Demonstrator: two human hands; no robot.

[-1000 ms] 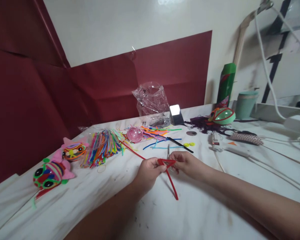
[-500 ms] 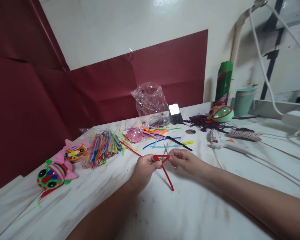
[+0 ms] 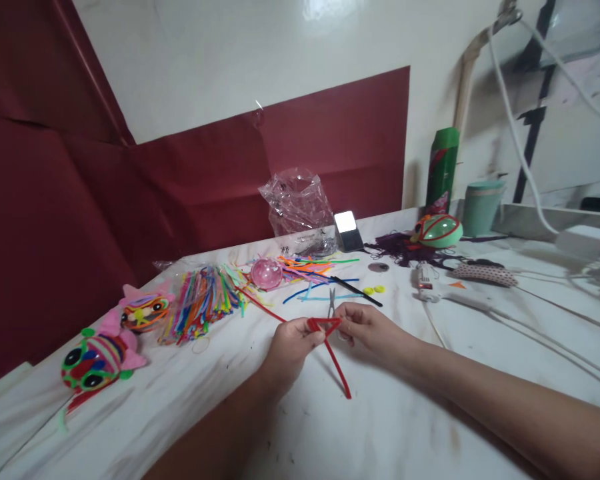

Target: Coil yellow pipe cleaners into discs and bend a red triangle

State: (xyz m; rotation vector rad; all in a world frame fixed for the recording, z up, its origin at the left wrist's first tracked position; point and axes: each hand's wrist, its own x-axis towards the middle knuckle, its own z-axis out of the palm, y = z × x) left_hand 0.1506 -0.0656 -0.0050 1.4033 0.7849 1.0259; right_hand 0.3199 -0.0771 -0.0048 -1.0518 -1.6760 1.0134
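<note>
A red pipe cleaner (image 3: 337, 367) is bent into a small triangle, with a straight tail hanging down toward the table. My left hand (image 3: 291, 343) pinches the triangle's left corner between thumb and fingers. At its right corner, the fingertips of my right hand (image 3: 367, 328) are closed on the same pipe cleaner. Just behind the triangle lie scissors (image 3: 332, 303), blades pointing away, handles partly covered by my right hand. Another red length (image 3: 263, 307) runs from the bundle to behind my left hand; whether it joins the bent piece is hidden.
Colourful pipe cleaners (image 3: 205, 303) lie left of centre, beside a pink clear dome (image 3: 266, 273). Decorated fish-like figures (image 3: 97, 360) sit far left. Yellow pieces (image 3: 374, 290), a glue gun (image 3: 455, 293) with cords and a green dome (image 3: 443, 231) are right. A phone-like device (image 3: 349, 233) leans behind.
The camera view has shifted slightly. Both hands keep hold of the red pipe cleaner, whose triangle looks much the same, with the tail reaching slightly lower in view.
</note>
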